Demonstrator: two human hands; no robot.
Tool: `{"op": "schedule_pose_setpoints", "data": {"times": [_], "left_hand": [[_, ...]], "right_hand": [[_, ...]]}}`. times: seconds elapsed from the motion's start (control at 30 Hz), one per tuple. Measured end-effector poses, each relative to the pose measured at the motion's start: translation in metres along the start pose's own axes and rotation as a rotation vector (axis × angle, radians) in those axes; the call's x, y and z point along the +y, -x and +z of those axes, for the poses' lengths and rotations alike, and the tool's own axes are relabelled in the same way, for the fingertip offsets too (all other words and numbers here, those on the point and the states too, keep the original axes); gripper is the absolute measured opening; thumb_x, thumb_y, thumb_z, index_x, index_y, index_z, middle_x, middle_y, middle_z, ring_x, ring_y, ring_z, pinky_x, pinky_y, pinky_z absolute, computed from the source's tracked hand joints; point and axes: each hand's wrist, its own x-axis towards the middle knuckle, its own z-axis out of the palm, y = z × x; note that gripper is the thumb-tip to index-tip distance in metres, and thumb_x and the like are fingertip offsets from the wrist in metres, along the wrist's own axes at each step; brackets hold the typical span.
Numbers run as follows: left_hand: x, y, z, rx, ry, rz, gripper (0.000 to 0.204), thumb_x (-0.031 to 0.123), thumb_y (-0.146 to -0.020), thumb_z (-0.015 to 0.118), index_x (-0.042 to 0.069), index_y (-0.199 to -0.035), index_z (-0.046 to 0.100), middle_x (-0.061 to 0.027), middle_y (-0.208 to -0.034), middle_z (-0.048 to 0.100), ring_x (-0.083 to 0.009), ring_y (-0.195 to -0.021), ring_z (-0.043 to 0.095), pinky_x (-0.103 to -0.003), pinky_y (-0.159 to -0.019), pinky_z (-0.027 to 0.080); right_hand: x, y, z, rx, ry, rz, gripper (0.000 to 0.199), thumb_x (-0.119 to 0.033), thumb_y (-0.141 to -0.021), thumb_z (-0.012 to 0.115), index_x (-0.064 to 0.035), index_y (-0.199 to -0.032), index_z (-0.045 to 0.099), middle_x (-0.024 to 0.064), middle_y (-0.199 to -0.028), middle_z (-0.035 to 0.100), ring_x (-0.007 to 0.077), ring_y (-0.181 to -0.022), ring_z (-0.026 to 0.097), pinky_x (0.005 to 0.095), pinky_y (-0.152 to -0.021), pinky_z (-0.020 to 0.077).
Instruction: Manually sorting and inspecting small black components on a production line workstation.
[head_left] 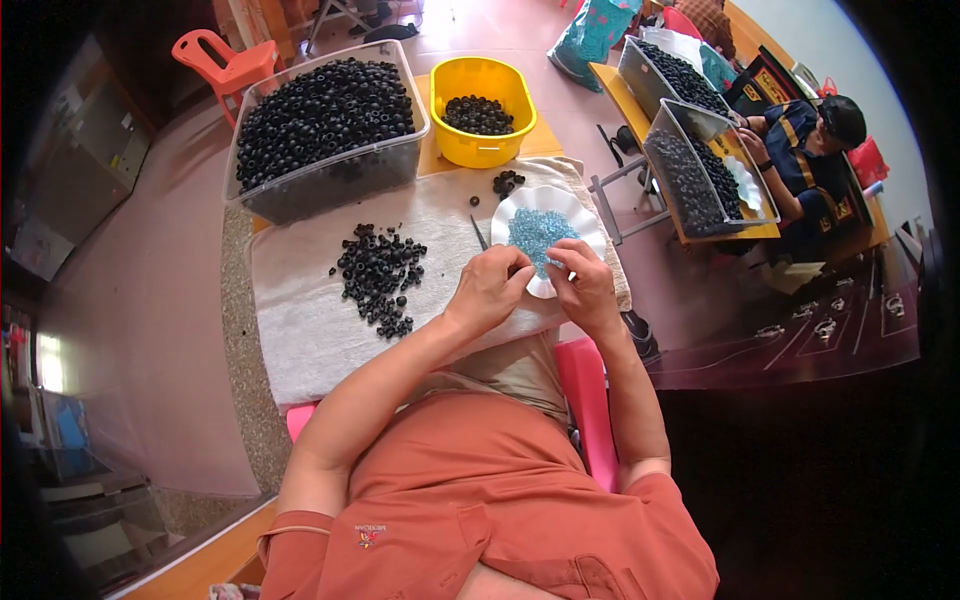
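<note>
Both hands, left hand (488, 288) and right hand (585, 285), pinched narrow on something too small to tell, just over the white plate (590, 222) of blue beads (538, 232); could bump the plate and spill beads off the desk (300, 320).

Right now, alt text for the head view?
Both hands, left and right, meet over the near edge of a white dish of blue beads on a cloth-covered table. Loose black rings lie left of them, with a clear bin and yellow tub of rings behind.
</note>
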Motion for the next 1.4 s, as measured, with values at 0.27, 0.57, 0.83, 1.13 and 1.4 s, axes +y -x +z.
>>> {"op": "schedule_pose_setpoints", "data": {"times": [0.27,0.57,0.83,1.13,1.4], "left_hand": [[0.007,0.012,-0.016,-0.243,0.601,-0.38,0.018,0.018,-0.094,0.062,0.001,-0.098,0.066,-0.002,-0.085,0.064,-0.0087,-0.071,0.06,-0.024,-0.068,0.051],[0.006,0.04,-0.031,-0.371,1.109,-0.554,0.017,0.02,-0.096,0.062,0.004,-0.101,0.062,0.0005,-0.084,0.06,-0.0065,-0.074,0.058,-0.026,-0.07,0.053],[0.007,0.07,-0.046,-0.181,1.141,-0.686,0.016,0.017,-0.093,0.067,0.004,-0.101,0.063,-0.001,-0.088,0.062,-0.009,-0.076,0.06,-0.026,-0.072,0.055],[-0.004,0.098,-0.054,-0.15,1.175,-0.662,0.015,0.013,-0.092,0.067,0.002,-0.102,0.062,-0.0033,-0.092,0.064,-0.0125,-0.081,0.064,-0.029,-0.079,0.057],[-0.003,0.111,-0.065,-0.202,1.201,-0.664,0.013,0.009,-0.091,0.067,0.003,-0.1,0.062,-0.0054,-0.093,0.065,-0.0143,-0.084,0.066,-0.029,-0.078,0.058]], "right_hand": [[-0.002,0.007,-0.001,-0.224,-0.582,0.226,0.017,0.007,-0.088,0.061,0.002,-0.103,0.066,0.0071,-0.103,0.062,0.0104,-0.075,0.061,0.0226,-0.061,0.0499],[-0.024,0.014,0.014,-0.278,-0.795,0.249,0.013,0.006,-0.09,0.059,0.0045,-0.102,0.062,0.0116,-0.104,0.055,0.014,-0.077,0.062,0.024,-0.064,0.0535],[-0.033,0.02,0.031,-0.329,-0.826,0.255,0.011,-0.001,-0.093,0.061,0.0055,-0.101,0.061,0.0108,-0.101,0.054,0.0147,-0.077,0.062,0.0254,-0.068,0.0555],[-0.031,0.028,0.039,-0.462,-0.782,0.34,0.011,0.001,-0.09,0.063,0.0056,-0.1,0.061,0.0086,-0.099,0.056,0.0123,-0.081,0.061,0.0237,-0.071,0.0535],[-0.048,0.028,0.042,-0.662,-0.754,0.417,0.009,0.003,-0.088,0.065,0.0055,-0.097,0.063,0.0077,-0.096,0.059,0.0121,-0.084,0.061,0.0241,-0.075,0.0513]]}}
